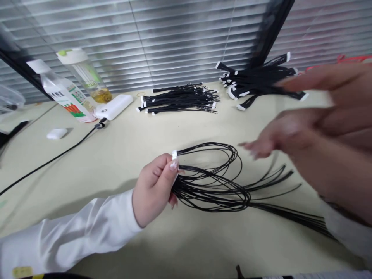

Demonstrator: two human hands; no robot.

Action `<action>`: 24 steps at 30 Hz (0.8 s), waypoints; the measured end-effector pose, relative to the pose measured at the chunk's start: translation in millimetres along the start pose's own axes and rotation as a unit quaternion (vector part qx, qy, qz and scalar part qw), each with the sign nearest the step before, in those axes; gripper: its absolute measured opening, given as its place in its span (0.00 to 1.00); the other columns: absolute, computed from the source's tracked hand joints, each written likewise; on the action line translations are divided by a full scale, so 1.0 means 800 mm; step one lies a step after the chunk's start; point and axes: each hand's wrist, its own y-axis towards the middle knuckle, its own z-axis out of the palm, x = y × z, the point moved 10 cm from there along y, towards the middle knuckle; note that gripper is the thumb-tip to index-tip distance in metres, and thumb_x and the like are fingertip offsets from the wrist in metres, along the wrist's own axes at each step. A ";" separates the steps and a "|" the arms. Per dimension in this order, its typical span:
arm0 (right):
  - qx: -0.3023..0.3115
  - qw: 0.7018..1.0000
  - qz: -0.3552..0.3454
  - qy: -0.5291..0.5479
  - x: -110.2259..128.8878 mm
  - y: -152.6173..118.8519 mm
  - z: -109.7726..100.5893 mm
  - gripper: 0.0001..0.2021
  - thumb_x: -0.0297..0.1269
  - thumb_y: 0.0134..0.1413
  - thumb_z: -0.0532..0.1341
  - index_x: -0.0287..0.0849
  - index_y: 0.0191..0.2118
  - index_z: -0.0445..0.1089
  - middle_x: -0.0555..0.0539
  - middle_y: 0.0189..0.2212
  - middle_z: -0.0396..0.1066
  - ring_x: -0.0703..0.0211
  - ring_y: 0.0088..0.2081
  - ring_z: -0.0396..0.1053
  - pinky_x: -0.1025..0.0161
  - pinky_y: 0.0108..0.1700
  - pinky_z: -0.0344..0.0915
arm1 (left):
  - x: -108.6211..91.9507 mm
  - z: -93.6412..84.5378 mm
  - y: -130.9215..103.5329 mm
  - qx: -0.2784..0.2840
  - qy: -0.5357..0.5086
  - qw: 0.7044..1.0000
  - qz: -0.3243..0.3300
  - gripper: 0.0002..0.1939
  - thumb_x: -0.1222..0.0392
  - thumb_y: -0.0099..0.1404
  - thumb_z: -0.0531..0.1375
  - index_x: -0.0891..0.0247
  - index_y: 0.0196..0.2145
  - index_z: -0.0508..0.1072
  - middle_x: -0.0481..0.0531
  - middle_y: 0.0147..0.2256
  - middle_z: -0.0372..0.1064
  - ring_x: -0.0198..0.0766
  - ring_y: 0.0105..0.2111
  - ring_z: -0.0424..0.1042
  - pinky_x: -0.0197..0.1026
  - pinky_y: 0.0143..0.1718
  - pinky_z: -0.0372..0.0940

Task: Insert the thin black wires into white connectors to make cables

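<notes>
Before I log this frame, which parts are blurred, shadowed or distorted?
Head view: right hand smeared, likely by motion; head view: left hand and the black wires it holds look fairly sharp; head view: soft shadow falls on the table around the left sleeve; head view: bottles lean left, perhaps lens distortion.

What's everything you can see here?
Looped wire bundle: one, black, centre
Wire piles: two, black, white-ended, back centre and back right
Labelled plastic bottle: one, clear, back left
Lidded plastic tumbler: one, clear, beside bottle
Flat rectangular device: one, white, before tumbler
Thin cable: one, black, left
Small rounded case: one, white, left
Slatted blinds: several, grey, background
Table: one, pale, beneath
Cropped unclear items: several, mixed colours, edges
Left hand: one, white-sleeved, gripping bundle
Right hand: one, white-sleeved, right, blurred
</notes>
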 end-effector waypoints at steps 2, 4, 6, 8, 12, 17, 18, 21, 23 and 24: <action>0.044 0.999 -0.010 0.021 0.005 -0.003 0.021 0.16 0.33 0.58 0.54 0.45 0.52 0.56 0.53 0.24 0.71 0.65 0.27 0.70 0.69 0.30 0.63 | -0.002 0.000 0.000 0.002 0.004 1.000 0.009 0.19 0.45 0.64 0.51 0.63 0.26 0.61 0.40 0.09 0.58 0.26 0.07 0.57 0.25 0.08 0.52; 0.071 0.996 -0.046 -0.002 0.016 -0.006 0.038 0.07 0.31 0.56 0.56 0.44 0.41 0.66 0.54 0.25 0.72 0.67 0.26 0.69 0.69 0.29 0.61 | -0.002 0.000 0.000 0.005 0.004 1.000 0.012 0.19 0.45 0.64 0.51 0.63 0.26 0.62 0.40 0.09 0.57 0.26 0.07 0.57 0.26 0.08 0.52; 0.080 0.993 -0.084 -0.032 0.026 -0.008 0.048 0.05 0.31 0.57 0.56 0.43 0.32 0.69 0.54 0.26 0.72 0.68 0.26 0.68 0.69 0.29 0.59 | -0.003 0.001 0.000 0.008 0.005 1.000 0.012 0.19 0.45 0.64 0.51 0.63 0.26 0.62 0.40 0.09 0.57 0.26 0.07 0.57 0.26 0.07 0.51; 0.089 0.989 -0.106 -0.045 0.032 -0.011 0.056 0.06 0.33 0.58 0.55 0.42 0.32 0.69 0.54 0.25 0.72 0.69 0.25 0.67 0.69 0.28 0.57 | -0.004 0.002 -0.001 0.010 0.007 1.000 0.012 0.19 0.45 0.64 0.51 0.63 0.26 0.62 0.40 0.09 0.57 0.26 0.07 0.56 0.26 0.08 0.52; 0.099 0.985 -0.127 -0.062 0.039 -0.015 0.063 0.07 0.33 0.58 0.54 0.42 0.34 0.69 0.55 0.22 0.70 0.69 0.22 0.65 0.68 0.26 0.54 | -0.008 0.006 -0.002 0.024 0.014 0.999 0.017 0.18 0.46 0.64 0.51 0.63 0.25 0.62 0.40 0.10 0.57 0.26 0.08 0.57 0.26 0.08 0.52; 0.103 0.982 -0.139 -0.077 0.042 -0.017 0.065 0.09 0.33 0.59 0.53 0.42 0.32 0.70 0.55 0.21 0.68 0.68 0.22 0.63 0.67 0.25 0.52 | -0.009 0.010 -0.005 0.052 0.021 0.998 0.033 0.17 0.47 0.64 0.51 0.62 0.26 0.62 0.39 0.11 0.55 0.27 0.08 0.57 0.27 0.07 0.52; 0.102 0.982 -0.139 -0.079 0.042 -0.018 0.065 0.09 0.33 0.59 0.53 0.42 0.33 0.70 0.55 0.21 0.68 0.68 0.22 0.63 0.67 0.25 0.52 | -0.010 0.010 -0.005 0.054 0.024 0.998 0.035 0.17 0.47 0.64 0.51 0.62 0.26 0.62 0.40 0.11 0.55 0.27 0.08 0.57 0.27 0.07 0.51; 0.100 0.982 -0.141 -0.082 0.043 -0.018 0.064 0.10 0.33 0.59 0.52 0.42 0.32 0.70 0.55 0.20 0.68 0.68 0.22 0.63 0.66 0.25 0.52 | -0.011 0.011 -0.006 0.059 0.033 0.997 0.041 0.17 0.47 0.65 0.51 0.62 0.26 0.62 0.40 0.11 0.55 0.26 0.08 0.57 0.27 0.07 0.51; 0.102 0.981 -0.143 -0.086 0.044 -0.019 0.065 0.10 0.34 0.59 0.52 0.42 0.33 0.70 0.54 0.21 0.68 0.67 0.22 0.63 0.66 0.25 0.52 | -0.011 0.012 -0.006 0.063 0.034 0.997 0.039 0.16 0.47 0.65 0.51 0.62 0.26 0.62 0.40 0.12 0.55 0.26 0.08 0.58 0.27 0.07 0.52; 0.101 0.980 -0.146 -0.089 0.044 -0.020 0.065 0.10 0.34 0.59 0.52 0.42 0.33 0.70 0.54 0.21 0.68 0.67 0.22 0.63 0.66 0.25 0.52 | -0.011 0.013 -0.006 0.065 0.034 0.997 0.039 0.16 0.47 0.65 0.51 0.62 0.26 0.61 0.40 0.12 0.54 0.26 0.08 0.58 0.27 0.08 0.52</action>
